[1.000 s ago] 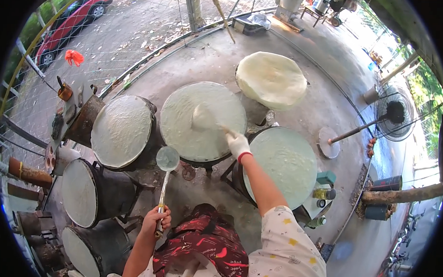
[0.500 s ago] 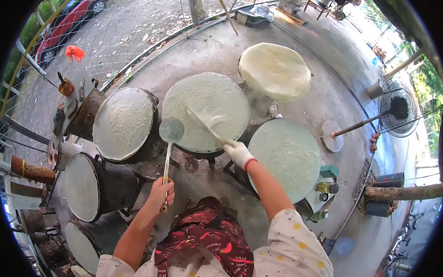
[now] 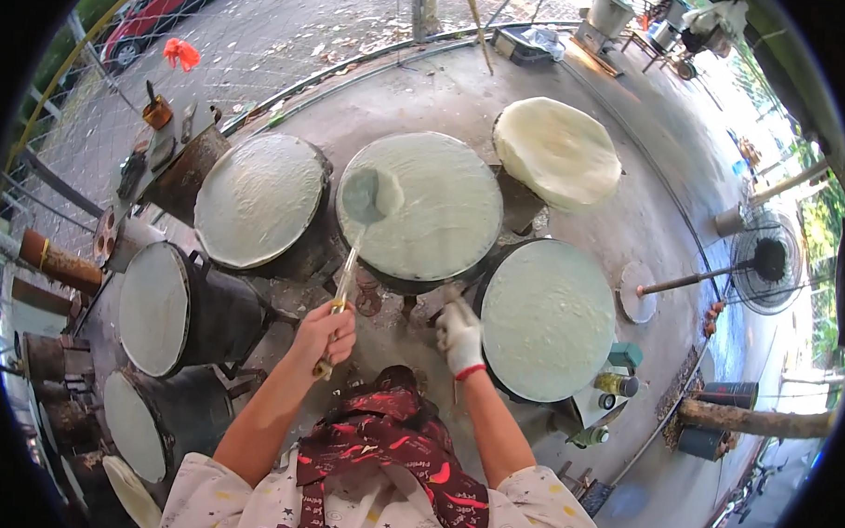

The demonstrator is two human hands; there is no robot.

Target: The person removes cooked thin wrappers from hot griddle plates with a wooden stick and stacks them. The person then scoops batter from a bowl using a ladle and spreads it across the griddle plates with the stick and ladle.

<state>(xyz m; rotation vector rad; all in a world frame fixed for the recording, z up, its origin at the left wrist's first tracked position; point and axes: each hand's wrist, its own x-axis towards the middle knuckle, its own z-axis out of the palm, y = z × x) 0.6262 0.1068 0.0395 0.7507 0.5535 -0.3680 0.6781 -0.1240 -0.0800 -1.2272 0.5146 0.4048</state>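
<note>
My left hand (image 3: 328, 335) grips the metal handle of a ladle (image 3: 360, 195), whose round bowl is over the batter-coated middle drum top (image 3: 443, 200), at its left half. My right hand (image 3: 459, 332), in a white glove with a red cuff, is closed on a slim wooden spreader, mostly blurred or hidden, below that top’s front edge. Beside it is the right batter-coated top (image 3: 548, 320). A left top (image 3: 257, 193) carries a pale, bumpy layer. Behind on the right, a thicker cream sheet (image 3: 552, 147) covers another round top.
More black drums (image 3: 225, 308) stand at lower left. A rusty bin with tools (image 3: 179, 176) is by the wire fence. At right are jars (image 3: 614, 387) on a stand, a fan (image 3: 767, 262) and a log post (image 3: 752, 420). A red car (image 3: 156, 22) is outside.
My left hand has lifted the ladle forward onto the middle top. My right hand has drawn the spreader back off that top toward me. The camera view has shifted.
</note>
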